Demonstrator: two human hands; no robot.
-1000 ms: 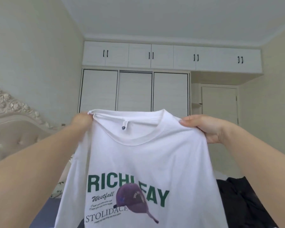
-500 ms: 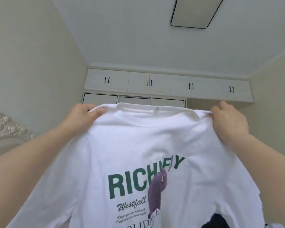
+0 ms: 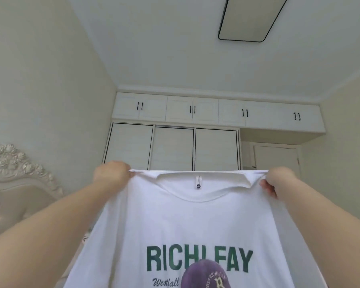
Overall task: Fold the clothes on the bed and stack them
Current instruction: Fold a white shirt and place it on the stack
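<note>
White T-shirt [image 3: 195, 225] held up in the air at centre, spread flat and facing the camera, top edge pulled taut and level between the two hands. Left hand [image 3: 110, 173] at about 10 o'clock from the shirt's middle, fingers curled round the left shoulder seam — gripping the cloth, knuckles toward the camera. Right hand [image 3: 279, 180] at about 2 o'clock, pinching the right shoulder seam, thumb tip showing on the near side of the fabric, the remaining fingers hidden behind it. Both forearms reaching up from the lower corners. Neckline [image 3: 202, 183] open between the hands, with a small white neck label [image 3: 198, 182] hanging at 12 o'clock and a dark round mark at its lower end. Green block lettering [image 3: 199, 260] reading RICHLEAY across the chest toward 6 o'clock, partly creased in the middle; below it a purple cap print [image 3: 206, 275] and script reading Westfall [image 3: 165, 282], cut off by the bottom edge. Shirt's hem out of view. Behind the shirt — white wardrobe doors [image 3: 173, 148] with black frames, and over them a row of upper cabinets [image 3: 216, 111] with black handles. Ornate carved headboard [image 3: 15, 179] at 9 o'clock. Long ceiling light [image 3: 252, 17] with a dark rim at 1 o'clock. Pale door [image 3: 276, 159] at 3 o'clock, beside the wardrobe.
</note>
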